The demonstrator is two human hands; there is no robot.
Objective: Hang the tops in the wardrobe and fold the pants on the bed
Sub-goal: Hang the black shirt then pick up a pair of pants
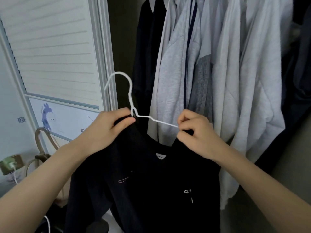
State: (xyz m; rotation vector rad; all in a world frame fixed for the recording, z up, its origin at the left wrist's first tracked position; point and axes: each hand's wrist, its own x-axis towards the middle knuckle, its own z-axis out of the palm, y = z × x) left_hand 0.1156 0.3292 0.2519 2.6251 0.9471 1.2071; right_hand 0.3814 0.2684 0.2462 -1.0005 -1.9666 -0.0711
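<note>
Held up before open wardrobe: soft, limp black cotton top [148, 182] on thin white wire hanger [130, 100]. Left hand [107, 130] gripping collar and hanger neck; right hand [196, 132] pinching shoulder fabric over wire. Light, probably slippery; best lifted by hook.

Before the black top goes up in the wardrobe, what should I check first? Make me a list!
1. Left hand grips the black top at the neck of the white hanger: ok.
2. Right hand pinches the top's shoulder at the hanger arm: ok.
3. Right shoulder fully over the hanger arm: not ok, wire bare.
4. Hook free and upright: ok.
5. Wardrobe rail position: cannot tell, out of view.
6. Gap among the hanging clothes: cannot tell.
</note>
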